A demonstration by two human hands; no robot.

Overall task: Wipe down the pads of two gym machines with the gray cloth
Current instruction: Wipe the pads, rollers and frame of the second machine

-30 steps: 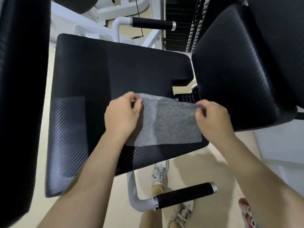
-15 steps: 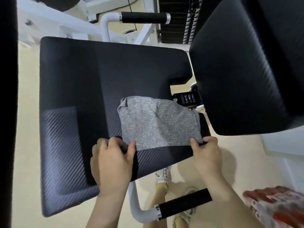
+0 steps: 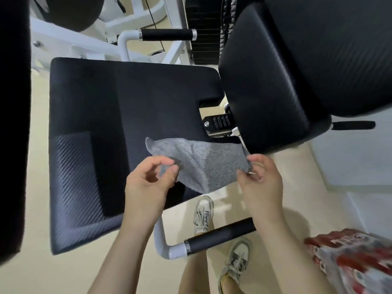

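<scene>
The gray cloth [image 3: 203,164] hangs lifted and slack just above the near right corner of the black seat pad [image 3: 118,115]. My left hand [image 3: 148,181] pinches its left edge between thumb and fingers. My right hand [image 3: 261,179] pinches its right edge. The cloth sags between the two hands, its far edge still over the pad. A second black pad, the back pad [image 3: 286,66], stands upright at the right, close to the cloth's right corner.
A black pad edge [image 3: 12,124] fills the left border. Black grip handles on white tubes lie near [image 3: 220,236] and far [image 3: 167,35]. The weight stack [image 3: 203,28] is behind. My shoes [image 3: 203,215] stand on the beige floor under the seat.
The cloth lay flat on the seat pad with both hands at its near edge; now both hands have lifted it off the pad and hold it by its side edges.
</scene>
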